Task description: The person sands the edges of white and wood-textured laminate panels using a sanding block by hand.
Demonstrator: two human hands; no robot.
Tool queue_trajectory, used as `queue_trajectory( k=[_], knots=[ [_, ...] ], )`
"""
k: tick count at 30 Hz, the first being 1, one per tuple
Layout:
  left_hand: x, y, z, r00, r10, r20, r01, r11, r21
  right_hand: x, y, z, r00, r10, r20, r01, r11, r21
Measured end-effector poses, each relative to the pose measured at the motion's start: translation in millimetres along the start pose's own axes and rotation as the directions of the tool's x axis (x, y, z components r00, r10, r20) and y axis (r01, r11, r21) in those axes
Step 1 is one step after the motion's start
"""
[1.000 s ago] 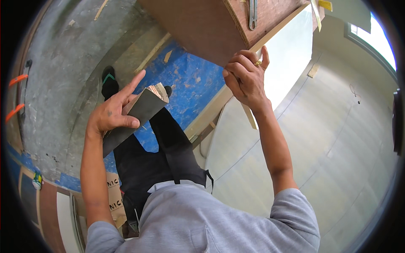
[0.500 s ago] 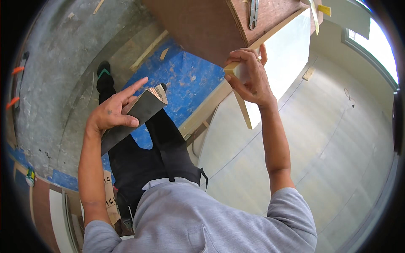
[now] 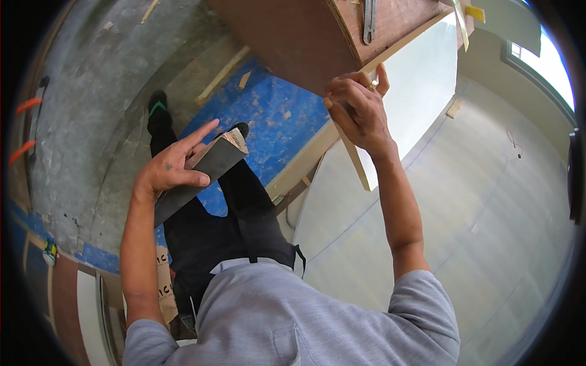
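Note:
A folded sheet of sandpaper [image 3: 215, 163], dark grey outside with a light printed backing showing at its far end, is held in my left hand [image 3: 168, 171]. The thumb lies over its top and the index finger points outward; the other fingers are partly hidden. My right hand [image 3: 363, 113] is closed at the near corner of a white board [image 3: 424, 67] with a pale wood edge. Its thumb and fingertips come together over that corner and hide it. The board stands tilted against a brown plywood box [image 3: 287, 39].
A metal tool [image 3: 368, 21] lies on the plywood. Blue sheeting [image 3: 274, 113], dusty and spotted, covers the floor beyond my legs, beside a wooden strip [image 3: 223, 74]. Pale panelling [image 3: 476, 244] spreads to the right. A yellow piece [image 3: 475, 13] sits at the far right corner of the box.
The whole view has shifted slightly. My right fingers have closed in over the board's corner, which showed between them before. The left hand keeps its hold on the sandpaper.

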State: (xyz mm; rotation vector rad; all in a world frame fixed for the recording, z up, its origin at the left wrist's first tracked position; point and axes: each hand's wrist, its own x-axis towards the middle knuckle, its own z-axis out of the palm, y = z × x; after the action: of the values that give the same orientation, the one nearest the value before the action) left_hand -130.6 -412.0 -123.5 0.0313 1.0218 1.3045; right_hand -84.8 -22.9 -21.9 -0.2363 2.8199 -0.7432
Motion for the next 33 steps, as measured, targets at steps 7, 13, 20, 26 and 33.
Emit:
queue_trajectory(
  k=[7,13,20,26,33],
  knots=[
    [-1.8,-1.4,6.9,0.993,0.117,-0.02,-0.118,0.991,-0.067,2.2,-16.4,-12.2,0.991,0.079,0.107,-0.086,0.994,0.061],
    [-2.6,2.5,10.1,0.985,0.173,0.0,-0.173,0.985,-0.026,0.3,-14.2,-14.9,0.992,0.047,0.116,-0.058,0.994,0.091],
    [13.0,20.8,25.7,0.888,0.407,-0.216,-0.381,0.912,0.153,-2.9,-6.4,-17.9,0.998,-0.055,-0.027,0.056,0.998,0.036],
    [41.1,35.6,45.7,0.819,0.485,-0.308,-0.482,0.871,0.091,-3.3,-6.6,-10.9,1.0,-0.02,-0.001,0.02,0.999,-0.047],
    [51.2,48.8,78.0,0.844,0.434,-0.315,-0.373,0.897,0.236,1.5,-12.6,1.2,0.986,-0.126,-0.111,0.105,0.979,-0.177]
  ],
)
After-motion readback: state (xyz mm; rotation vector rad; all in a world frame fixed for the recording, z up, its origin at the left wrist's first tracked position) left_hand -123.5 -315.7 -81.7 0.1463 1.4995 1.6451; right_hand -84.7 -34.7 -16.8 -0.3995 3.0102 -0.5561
